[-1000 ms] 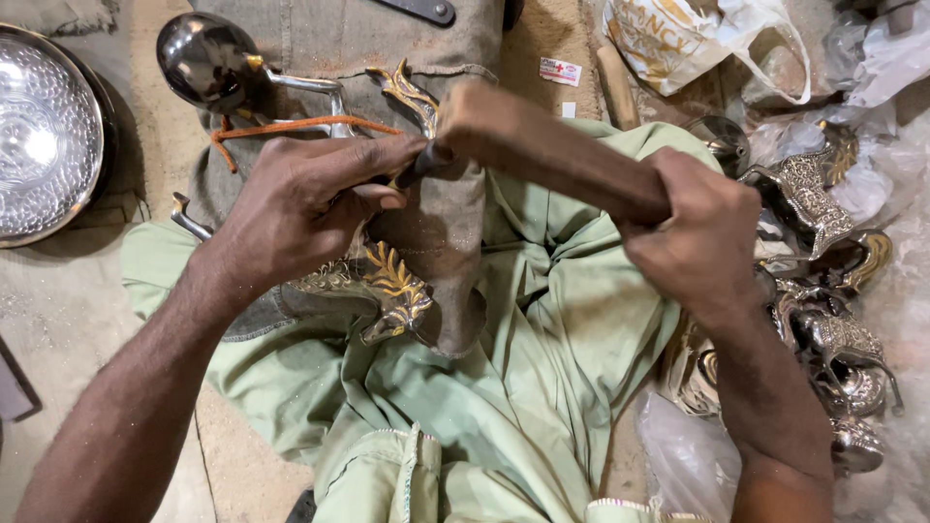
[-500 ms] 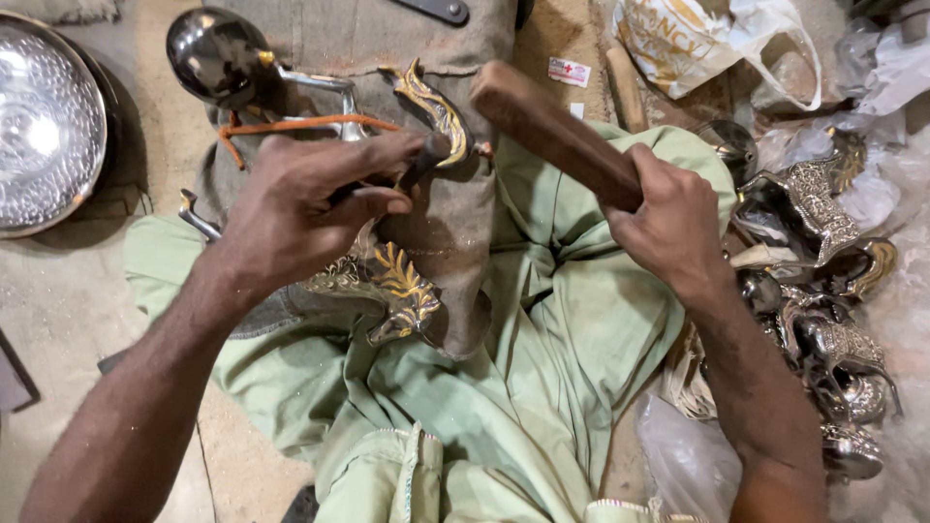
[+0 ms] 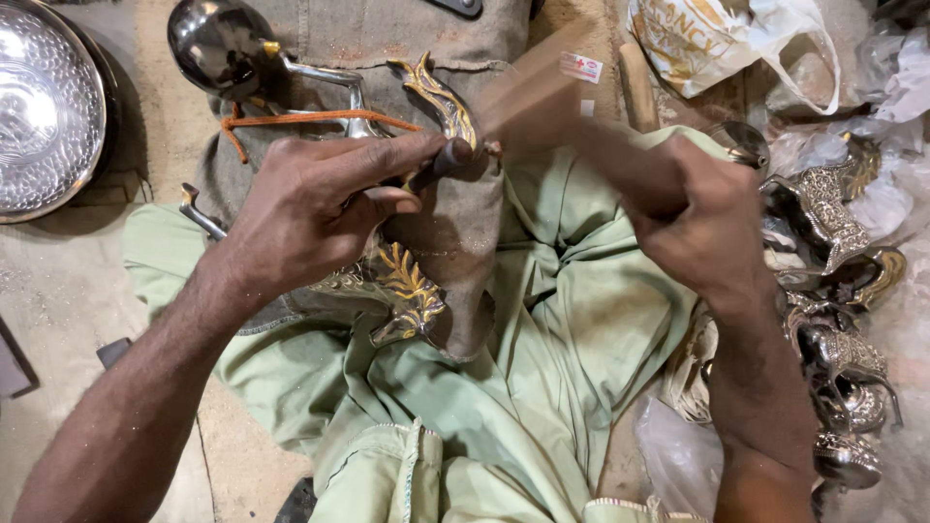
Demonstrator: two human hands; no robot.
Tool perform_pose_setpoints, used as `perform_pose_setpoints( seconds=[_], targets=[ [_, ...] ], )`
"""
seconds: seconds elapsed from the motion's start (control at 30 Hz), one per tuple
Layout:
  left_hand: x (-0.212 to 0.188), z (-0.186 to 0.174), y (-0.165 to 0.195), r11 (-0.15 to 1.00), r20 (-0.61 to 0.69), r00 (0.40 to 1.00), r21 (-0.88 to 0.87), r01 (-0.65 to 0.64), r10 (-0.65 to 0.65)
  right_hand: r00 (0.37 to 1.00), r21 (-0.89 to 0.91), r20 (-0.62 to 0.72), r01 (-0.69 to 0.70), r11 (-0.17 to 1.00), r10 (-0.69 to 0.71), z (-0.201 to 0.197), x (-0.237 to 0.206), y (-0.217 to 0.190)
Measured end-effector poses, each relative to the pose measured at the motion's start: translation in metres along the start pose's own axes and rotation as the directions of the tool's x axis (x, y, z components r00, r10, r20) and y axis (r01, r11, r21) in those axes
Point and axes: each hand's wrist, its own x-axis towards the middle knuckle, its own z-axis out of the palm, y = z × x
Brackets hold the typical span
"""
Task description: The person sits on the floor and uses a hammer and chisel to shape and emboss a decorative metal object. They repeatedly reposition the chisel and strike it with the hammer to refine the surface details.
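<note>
Bowl, hammered silver, lies far left on floor. Left hand: fingers pinched shut on thin dark tool, tip on gilt ornament over sacking; tool axis runs lower-left to upper-right. Right hand, since half second ago, has raised wooden mallet, now blurred, fist closed: strike cycle likely continuing.

Head view, steeply down, close
</note>
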Motion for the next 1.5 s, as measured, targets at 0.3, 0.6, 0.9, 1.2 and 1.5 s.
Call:
perform_pose_setpoints(
  seconds=[0.3,0.6,0.9,1.2,1.5],
  targets=[
    [0.003,0.000,0.002,0.999,-0.015,0.999,0.008,-0.041,0.041,0.998,0.016,-0.040,0.047,0.999,-0.046,-0.009,-0.008,0.005],
    [0.003,0.001,0.002,0.999,0.021,0.999,0.005,0.045,-0.045,0.999,-0.137,0.036,0.037,0.990,-0.032,-0.010,-0.009,0.003],
    [0.003,0.001,0.002,0.999,0.004,1.000,0.032,-0.031,0.030,0.999,0.061,0.046,-0.027,0.998,0.024,-0.010,-0.007,0.001],
    [0.004,0.000,0.005,0.998,0.048,0.997,0.016,0.061,-0.062,0.992,-0.092,0.128,0.013,0.996,-0.001,-0.009,-0.003,0.000],
    [0.006,0.000,0.001,0.999,-0.003,0.999,0.022,-0.038,0.038,0.996,0.042,0.075,-0.044,0.998,0.041,-0.010,0.003,-0.010]
  ],
)
